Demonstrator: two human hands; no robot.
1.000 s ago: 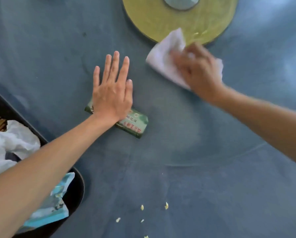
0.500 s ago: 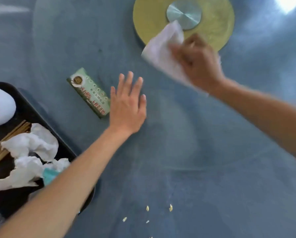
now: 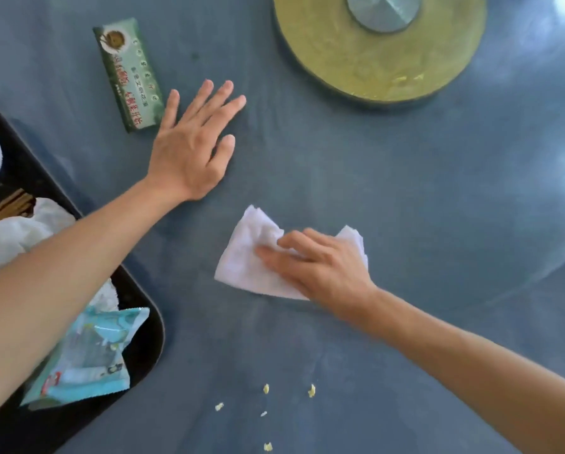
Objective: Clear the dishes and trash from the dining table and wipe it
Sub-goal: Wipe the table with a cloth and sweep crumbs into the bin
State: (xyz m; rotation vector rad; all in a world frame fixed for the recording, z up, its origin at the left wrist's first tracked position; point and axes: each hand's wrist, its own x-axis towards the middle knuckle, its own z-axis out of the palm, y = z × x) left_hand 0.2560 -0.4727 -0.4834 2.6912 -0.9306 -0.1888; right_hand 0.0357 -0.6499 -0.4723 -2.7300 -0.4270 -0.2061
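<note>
Table, blue-grey, under both hands. Right hand flat, fingers spread, pressing a white cloth onto it just below centre. Left hand open, palm down on bare surface, holding nothing. Green packet just beside it at 11 o'clock. Crumbs at 6 o'clock. Black tray with wrappers at 8 o'clock. Yellow turntable base at 1 o'clock.

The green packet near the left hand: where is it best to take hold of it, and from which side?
Grip the green packet across its narrow width, at its near end, coming from above. It lies flat and long on the table, and that end is beside the left hand.
</note>
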